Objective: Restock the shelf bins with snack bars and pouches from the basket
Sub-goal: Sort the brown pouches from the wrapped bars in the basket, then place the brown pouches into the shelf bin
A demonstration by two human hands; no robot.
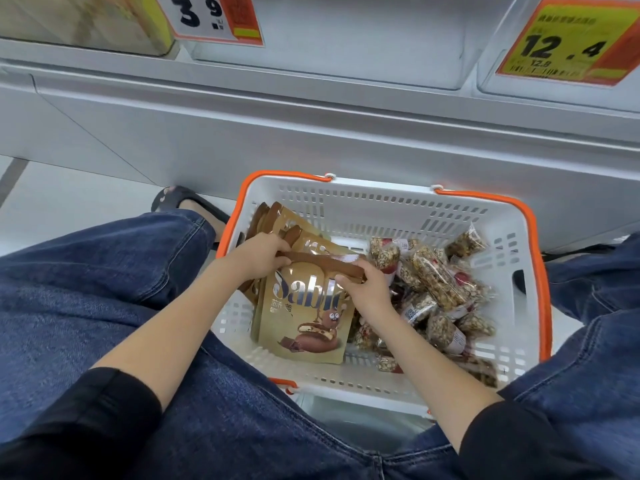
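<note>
A white basket [388,206] with orange handles stands on the floor between my knees. Its left half holds several gold-and-brown snack pouches, and the front pouch [304,320] stands upright facing me. My left hand [259,254] grips the brown top edge of that pouch at its left end. My right hand [367,289] pinches the same top edge at its right end. The basket's right half is filled with a heap of clear-wrapped granola bars [436,282]. Clear shelf bins [332,39] hang above, at the top of the view.
A grey shelf base [311,133] runs across behind the basket. Price tags read 3.9 [207,15] and 12.4 [564,43] on the bin fronts. My denim-clad legs flank the basket, and a black shoe [183,202] rests left of it.
</note>
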